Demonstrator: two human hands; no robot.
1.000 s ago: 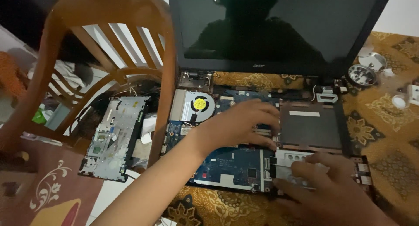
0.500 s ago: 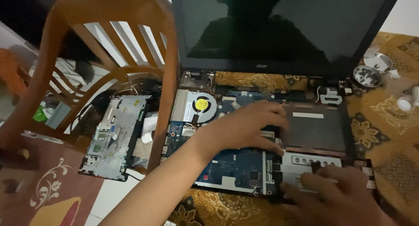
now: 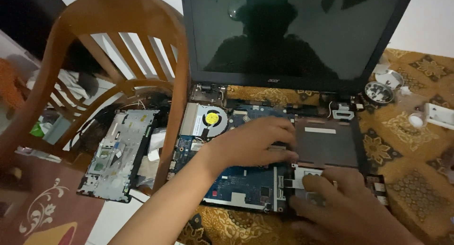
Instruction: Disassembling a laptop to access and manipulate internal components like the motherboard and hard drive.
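A wooden chair [image 3: 118, 79] stands at left, with a removed laptop cover [image 3: 118, 155] lying beneath it. The opened laptop [image 3: 283, 131] lies on a patterned cloth [image 3: 411, 178], long axis running left to right, its dark screen [image 3: 293, 32] upright at the far side. The left hand [image 3: 255, 143] rests flat on the blue circuit board [image 3: 241, 183], fingers spread, gripping nothing. The right hand [image 3: 345, 202] presses curled fingertips on the silver part [image 3: 302, 176] near the front edge.

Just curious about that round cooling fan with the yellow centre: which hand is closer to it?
Left. The left hand lies just right of the fan; the right hand is farther, at the lower right.
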